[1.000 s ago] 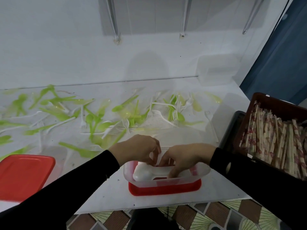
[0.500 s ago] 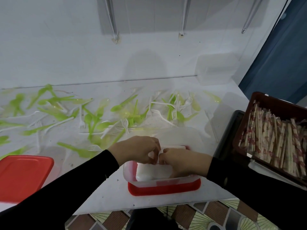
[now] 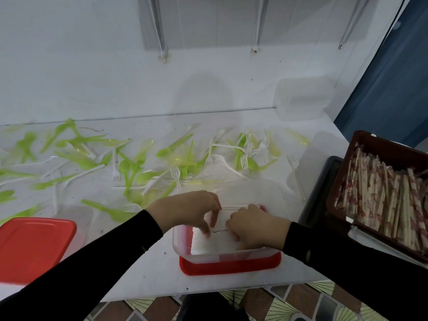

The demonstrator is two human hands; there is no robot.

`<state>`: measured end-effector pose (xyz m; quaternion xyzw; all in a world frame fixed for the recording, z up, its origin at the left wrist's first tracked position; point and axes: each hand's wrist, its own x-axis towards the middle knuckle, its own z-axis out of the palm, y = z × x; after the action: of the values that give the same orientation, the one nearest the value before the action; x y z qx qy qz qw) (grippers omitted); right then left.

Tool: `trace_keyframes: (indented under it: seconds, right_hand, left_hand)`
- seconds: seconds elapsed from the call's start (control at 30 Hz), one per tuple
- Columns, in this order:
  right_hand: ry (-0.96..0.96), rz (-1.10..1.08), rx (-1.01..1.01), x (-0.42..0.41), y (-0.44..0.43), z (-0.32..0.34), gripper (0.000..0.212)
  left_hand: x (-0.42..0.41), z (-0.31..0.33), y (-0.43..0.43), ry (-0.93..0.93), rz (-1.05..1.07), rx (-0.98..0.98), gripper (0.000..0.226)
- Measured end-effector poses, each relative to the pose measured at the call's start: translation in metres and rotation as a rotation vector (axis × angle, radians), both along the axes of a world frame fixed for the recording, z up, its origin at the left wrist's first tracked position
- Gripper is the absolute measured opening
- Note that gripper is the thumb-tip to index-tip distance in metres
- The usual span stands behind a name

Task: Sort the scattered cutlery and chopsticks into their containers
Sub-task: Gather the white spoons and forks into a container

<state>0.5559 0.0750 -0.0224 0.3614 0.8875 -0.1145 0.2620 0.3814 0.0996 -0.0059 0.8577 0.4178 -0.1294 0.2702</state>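
Observation:
A clear plastic container (image 3: pixel 231 257) stands on a red lid (image 3: pixel 229 267) near the table's front edge, with a stack of white cutlery (image 3: pixel 215 244) inside. Both hands reach into it. My left hand (image 3: pixel 190 212) curls its fingers down onto the stack's left part. My right hand (image 3: pixel 252 228) curls over the right part, its fingertips hidden inside. Green spoons (image 3: pixel 129 167) and white forks (image 3: pixel 176 174) lie scattered over the table behind. A brown crate (image 3: pixel 382 147) at the right holds wrapped chopsticks (image 3: pixel 382 195).
A container with a red lid (image 3: pixel 32 246) sits at the front left. An empty clear container (image 3: pixel 303 100) stands at the back right by the wall. A black tray (image 3: pixel 319 205) lies under the crate. Patterned floor tiles show below the table edge.
The hands have drawn closer together over the container. The white cutlery they held has gone from a lifted bundle to a flat stack inside.

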Motion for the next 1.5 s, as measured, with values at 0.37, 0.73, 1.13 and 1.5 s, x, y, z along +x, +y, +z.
trace_keyframes:
  seconds: [0.37, 0.73, 1.13, 1.5]
  right_hand:
    - [0.039, 0.014, -0.072, 0.001, 0.0, 0.003, 0.012]
    - [0.156, -0.067, -0.111, 0.005, 0.001, 0.002, 0.027]
    - [0.185, -0.199, -0.446, 0.017, 0.015, 0.004, 0.015]
    - [0.926, -0.584, -0.396, 0.048, 0.068, 0.05, 0.01]
  left_hand:
    - [-0.005, 0.001, -0.015, 0.098, 0.005, 0.005, 0.061]
    - [0.002, 0.001, -0.027, 0.508, 0.002, 0.186, 0.054]
    - [0.002, 0.008, -0.018, 0.409, -0.006, 0.067, 0.027]
    - [0.021, 0.047, 0.054, -0.344, 0.311, 0.257, 0.009]
